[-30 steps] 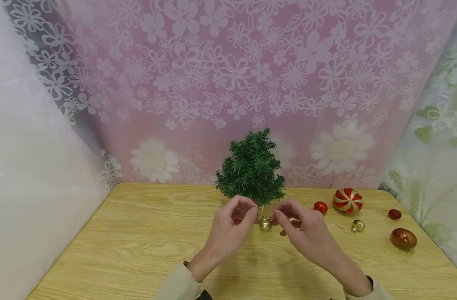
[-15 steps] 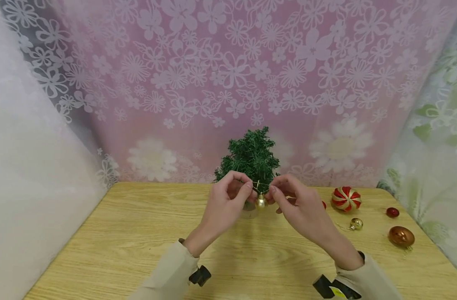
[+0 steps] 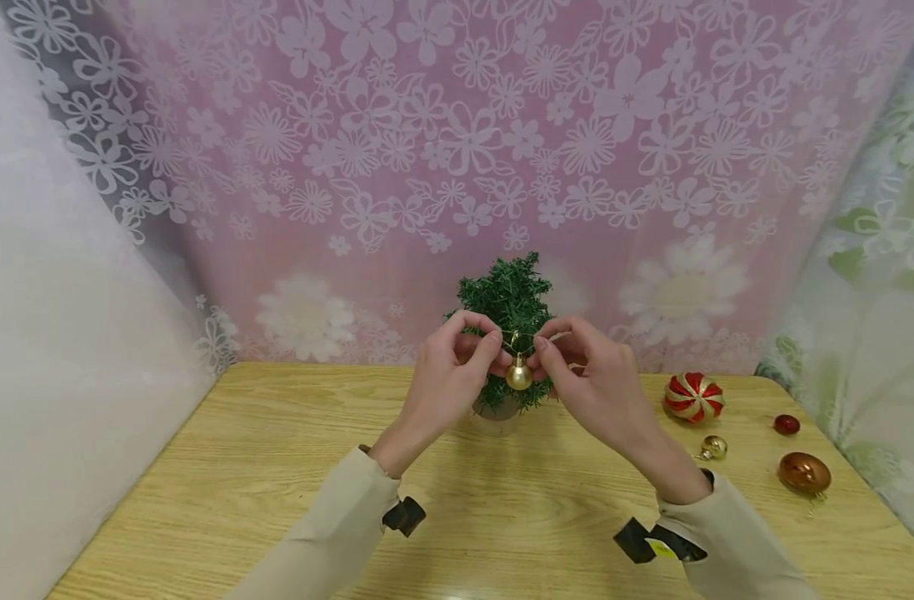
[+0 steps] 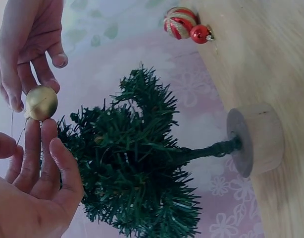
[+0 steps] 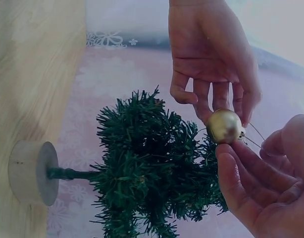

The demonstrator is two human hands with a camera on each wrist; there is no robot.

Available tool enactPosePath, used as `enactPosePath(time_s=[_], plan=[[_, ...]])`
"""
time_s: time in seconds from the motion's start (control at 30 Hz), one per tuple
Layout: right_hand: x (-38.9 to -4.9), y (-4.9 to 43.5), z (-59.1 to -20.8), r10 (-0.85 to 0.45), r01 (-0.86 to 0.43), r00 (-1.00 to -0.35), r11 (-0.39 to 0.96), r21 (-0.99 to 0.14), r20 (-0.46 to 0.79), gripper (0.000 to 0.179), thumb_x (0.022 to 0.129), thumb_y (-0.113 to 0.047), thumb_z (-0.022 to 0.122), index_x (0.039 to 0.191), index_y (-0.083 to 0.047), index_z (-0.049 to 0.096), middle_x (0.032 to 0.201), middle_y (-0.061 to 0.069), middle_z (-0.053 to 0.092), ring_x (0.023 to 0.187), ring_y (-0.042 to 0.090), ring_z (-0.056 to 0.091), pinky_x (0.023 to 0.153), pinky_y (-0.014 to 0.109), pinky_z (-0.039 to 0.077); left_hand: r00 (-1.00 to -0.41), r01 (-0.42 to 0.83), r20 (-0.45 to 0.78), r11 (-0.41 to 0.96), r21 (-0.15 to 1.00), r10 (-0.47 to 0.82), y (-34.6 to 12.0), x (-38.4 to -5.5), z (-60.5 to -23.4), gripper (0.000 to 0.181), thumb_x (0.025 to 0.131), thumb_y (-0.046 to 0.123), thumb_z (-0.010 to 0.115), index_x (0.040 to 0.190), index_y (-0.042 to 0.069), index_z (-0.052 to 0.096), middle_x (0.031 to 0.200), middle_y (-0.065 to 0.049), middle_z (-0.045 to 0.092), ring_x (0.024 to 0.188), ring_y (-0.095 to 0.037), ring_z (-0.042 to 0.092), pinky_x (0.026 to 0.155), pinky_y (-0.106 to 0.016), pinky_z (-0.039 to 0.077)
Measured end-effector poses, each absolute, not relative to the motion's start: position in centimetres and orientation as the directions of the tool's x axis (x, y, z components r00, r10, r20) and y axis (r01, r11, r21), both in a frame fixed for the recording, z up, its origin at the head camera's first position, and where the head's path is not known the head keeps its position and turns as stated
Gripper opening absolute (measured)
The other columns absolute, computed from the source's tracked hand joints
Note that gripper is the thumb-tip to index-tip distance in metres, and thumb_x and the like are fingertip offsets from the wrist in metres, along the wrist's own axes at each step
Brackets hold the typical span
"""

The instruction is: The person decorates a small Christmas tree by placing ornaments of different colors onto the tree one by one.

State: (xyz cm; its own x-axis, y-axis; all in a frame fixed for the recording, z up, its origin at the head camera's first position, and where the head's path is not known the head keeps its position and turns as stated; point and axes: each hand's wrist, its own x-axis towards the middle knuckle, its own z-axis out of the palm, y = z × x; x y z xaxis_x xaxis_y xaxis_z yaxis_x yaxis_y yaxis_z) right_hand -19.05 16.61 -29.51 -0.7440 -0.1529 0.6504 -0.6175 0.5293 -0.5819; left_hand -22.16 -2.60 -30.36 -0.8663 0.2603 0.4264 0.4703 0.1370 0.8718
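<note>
A small gold Christmas bauble [image 3: 519, 373] hangs by a thin gold string between my two hands, in front of the green miniature Christmas tree [image 3: 507, 287]. My left hand [image 3: 443, 371] pinches the string's left side between thumb and index finger. On its other side my right hand [image 3: 602, 379] pinches the string likewise, so the loop is spread. Other fingertips of both hands touch or lie close to the bauble [image 4: 41, 103] in the left wrist view. The tree stands upright on a round wooden base [image 5: 33, 172], with the bauble near its branches in the right wrist view.
On the right of the wooden table [image 3: 277, 467] lie a red-and-gold striped bauble [image 3: 694, 397], another gold bauble [image 3: 715, 447], a dark red one [image 3: 786, 425] and a copper one [image 3: 805, 473]. A small red bauble [image 4: 199, 33] sits beside the striped one. Flowered curtain [image 3: 457, 167] hangs behind.
Both hands have risen and moved forward with the gold bauble, from low before the tree's base to its middle branches. The string loop remains pinched on both sides.
</note>
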Motion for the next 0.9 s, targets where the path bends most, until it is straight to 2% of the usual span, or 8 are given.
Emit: enactPosePath(time_s=[0.23,0.33,0.5,0.63,0.73,0.9], plan=[[-19.9,16.5,-28.7,-0.112,-0.507,-0.837,0.53,-0.68,0.536,0.012,0.104,-0.016,0.06,0.108,-0.007,0.065,0.082,0.009,0.076,0.069,0.026,0.075,0.053,0.029,0.057,-0.885,0.44,0.406,0.124,0.889,0.229,-2.2,-22.8,-29.7,0.02,0.105,0.027,0.057,0.112,0.009,0.065,0.086,-0.008,0.078,0.075,-0.021,0.076,0.072,-0.049,0.061],[-20.1,16.5,-28.7,-0.104,-0.463,-0.867,0.534,-0.707,0.488,0.014,0.105,-0.02,0.059,0.11,-0.008,0.064,0.083,0.009,0.076,0.07,0.028,0.075,0.054,0.03,0.058,-0.895,0.42,0.386,0.132,0.898,0.221,-2.0,-23.0,-29.7,0.02,0.106,0.026,0.057,0.112,0.009,0.065,0.086,-0.008,0.078,0.076,-0.027,0.076,0.071,-0.051,0.06],[-20.5,16.5,-28.8,-0.085,-0.424,-0.887,0.539,-0.728,0.453,0.012,0.104,-0.019,0.059,0.109,-0.009,0.065,0.082,0.009,0.076,0.068,0.028,0.074,0.054,0.031,0.058,-0.913,0.381,0.343,0.16,0.91,0.221,-1.8,-23.3,-29.7,0.018,0.106,0.028,0.056,0.112,0.013,0.065,0.087,-0.008,0.077,0.078,-0.033,0.076,0.065,-0.048,0.06],[-20.7,16.6,-29.0,-0.079,-0.398,-0.901,0.545,-0.738,0.427,0.011,0.104,-0.018,0.059,0.109,-0.01,0.065,0.081,0.01,0.076,0.068,0.028,0.074,0.054,0.031,0.058,-0.918,0.373,0.333,0.184,0.909,0.215,-1.7,-23.5,-29.8,0.016,0.106,0.027,0.056,0.111,0.014,0.065,0.087,-0.008,0.077,0.076,-0.031,0.076,0.058,-0.043,0.059],[-20.8,16.8,-29.3,-0.083,-0.383,-0.909,0.55,-0.742,0.408,0.011,0.104,-0.017,0.059,0.108,-0.009,0.065,0.081,0.01,0.076,0.067,0.027,0.074,0.054,0.031,0.058,-0.906,0.408,0.362,0.232,0.883,0.217,-1.6,-23.6,-29.9,0.014,0.105,0.024,0.058,0.109,0.014,0.067,0.086,-0.008,0.076,0.072,-0.028,0.075,0.059,-0.037,0.059],[-20.7,17.0,-29.8,-0.104,-0.399,-0.903,0.568,-0.72,0.417,0.009,0.103,-0.014,0.059,0.107,-0.009,0.066,0.082,0.009,0.075,0.065,0.024,0.073,0.053,0.031,0.057,-0.867,0.498,0.44,0.421,0.758,0.233,-1.3,-23.5,-30.2,0.012,0.103,0.024,0.06,0.106,0.017,0.069,0.08,0.001,0.072,0.061,-0.012,0.067,0.054,-0.028,0.052]])
